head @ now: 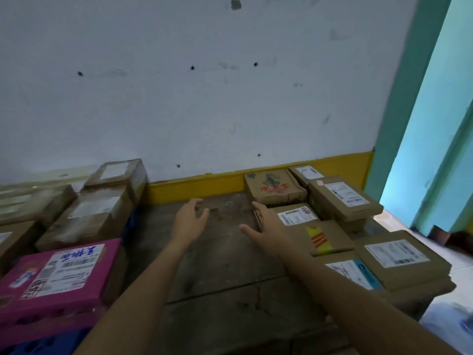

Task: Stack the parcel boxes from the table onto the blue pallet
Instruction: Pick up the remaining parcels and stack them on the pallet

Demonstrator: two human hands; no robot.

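Wooden table [217, 265] – bare plank top at centre, brown parcel boxes [343, 198] grouped along its right side.

Flat box [307, 234], yellow-and-red sticker, lies nearest the middle.

Right hand [263, 229] – fingers straight and spread, at that box's left edge, gripping nothing; contact cannot be told.

Left hand [190, 219] – above the bare planks, fingers loosely apart, empty.

Blue pallet [38, 347], lower left, carries a pink box [58, 272] and brown cartons [94, 213] behind it.
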